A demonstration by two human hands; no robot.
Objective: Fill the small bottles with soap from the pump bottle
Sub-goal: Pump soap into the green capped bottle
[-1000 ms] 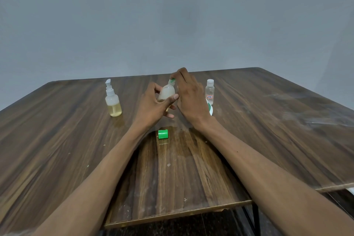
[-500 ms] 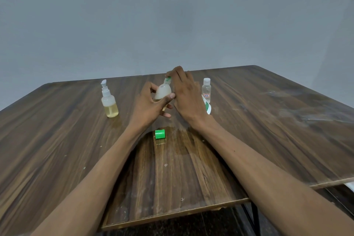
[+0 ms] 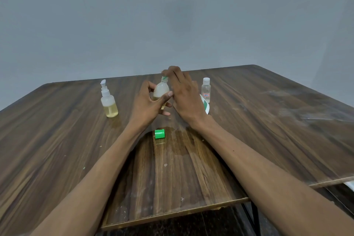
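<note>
the left hand (image 3: 147, 101) wraps a small cloudy bottle (image 3: 161, 90) held just above the table (image 3: 57, 140), mid-way between the pump bottle (image 3: 109, 101) on the left and a clear labelled bottle (image 3: 206, 90) on the right. the right hand (image 3: 183, 94) pinches the green cap (image 3: 164, 78) at its neck. best to keep the bottle upright and steady, turning only the cap with fingertips so nothing spills. a second green cap (image 3: 159, 133) lies nearer, on a wet patch

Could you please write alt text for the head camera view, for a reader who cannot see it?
A person's left hand holds a small frosted bottle above a wooden table while the right hand pinches its green top. A pump bottle stands to the left, a clear capped bottle to the right, a green cap nearer.
</note>
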